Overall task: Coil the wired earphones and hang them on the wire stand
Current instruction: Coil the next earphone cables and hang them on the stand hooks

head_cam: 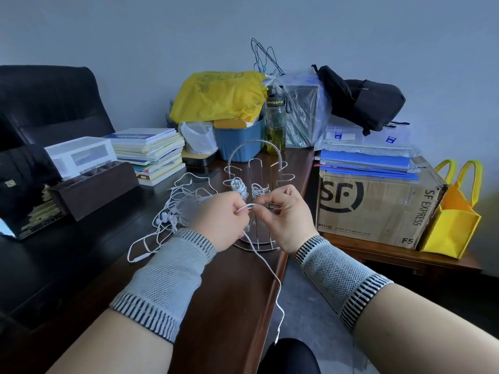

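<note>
- Earphones cable [266,263], thin, white and rubbery, is pinched as a small loop between both hands, just in front of the wire stand [255,195]; its tail hangs past the bench [232,292] edge.
- Left hand [220,218]: fingers curled, gripping the loop.
- Right hand [283,215]: fingers curled, pinching the cable.
- Stand: shiny chrome wire, arched; coiled earphones hang on its hooks.
- Loose white earphones [172,211] lie tangled on the dark wooden bench.

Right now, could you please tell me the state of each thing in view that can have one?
left hand: pinching the held earphone cable
right hand: pinching it too
held earphone cable: partly looped, tail dangling
wire stand: upright, two coils hung
loose earphones: tangled on table
</note>
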Action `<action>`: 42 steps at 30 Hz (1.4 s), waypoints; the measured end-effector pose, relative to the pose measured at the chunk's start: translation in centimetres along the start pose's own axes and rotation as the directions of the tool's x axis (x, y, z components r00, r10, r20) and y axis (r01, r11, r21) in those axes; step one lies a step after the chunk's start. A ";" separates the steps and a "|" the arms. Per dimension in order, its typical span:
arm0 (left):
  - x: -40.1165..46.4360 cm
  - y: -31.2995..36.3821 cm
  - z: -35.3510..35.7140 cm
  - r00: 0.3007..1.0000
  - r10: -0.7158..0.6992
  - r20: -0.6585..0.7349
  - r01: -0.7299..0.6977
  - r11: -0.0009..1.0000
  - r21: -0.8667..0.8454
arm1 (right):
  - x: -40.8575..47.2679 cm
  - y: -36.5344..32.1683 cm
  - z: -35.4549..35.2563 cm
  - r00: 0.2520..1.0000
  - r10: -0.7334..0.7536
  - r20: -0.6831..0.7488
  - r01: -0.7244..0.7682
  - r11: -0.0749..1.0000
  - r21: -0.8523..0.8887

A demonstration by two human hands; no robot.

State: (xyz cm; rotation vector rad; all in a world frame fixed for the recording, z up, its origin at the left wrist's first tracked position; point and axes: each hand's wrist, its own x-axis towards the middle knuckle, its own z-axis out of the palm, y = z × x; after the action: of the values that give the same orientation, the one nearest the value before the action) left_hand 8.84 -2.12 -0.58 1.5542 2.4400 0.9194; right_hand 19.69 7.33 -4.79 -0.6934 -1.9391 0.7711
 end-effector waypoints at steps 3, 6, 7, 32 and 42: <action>-0.2 -1.1 -0.8 0.992 -0.117 0.051 0.124 0.981 -0.150 | -0.1 0.0 -0.2 0.999 0.017 -0.041 -0.017 1.000 0.008; -0.7 -1.8 -1.4 0.970 -0.237 0.059 0.239 0.875 -0.420 | -0.1 0.1 -0.3 0.997 0.024 -0.070 -0.025 1.000 -0.010; -0.8 -1.6 -1.6 0.961 -0.255 0.105 0.267 0.758 -0.595 | -0.1 0.1 -0.3 0.997 0.026 -0.079 -0.027 1.000 -0.009; 3.3 2.9 -0.8 0.974 -0.127 -0.187 0.047 0.922 -0.384 | 1.3 -0.6 0.1 0.888 0.453 -0.075 -0.389 0.830 0.401; 3.1 1.6 0.9 0.989 -0.106 -0.102 0.129 0.960 0.248 | 3.4 -0.8 -0.1 0.805 0.584 -0.100 -0.535 0.789 0.304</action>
State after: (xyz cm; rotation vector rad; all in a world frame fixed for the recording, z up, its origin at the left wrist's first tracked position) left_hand 9.06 1.36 0.25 1.4464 2.7713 0.6910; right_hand 18.22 9.28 -2.27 -1.1588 -1.4164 1.2532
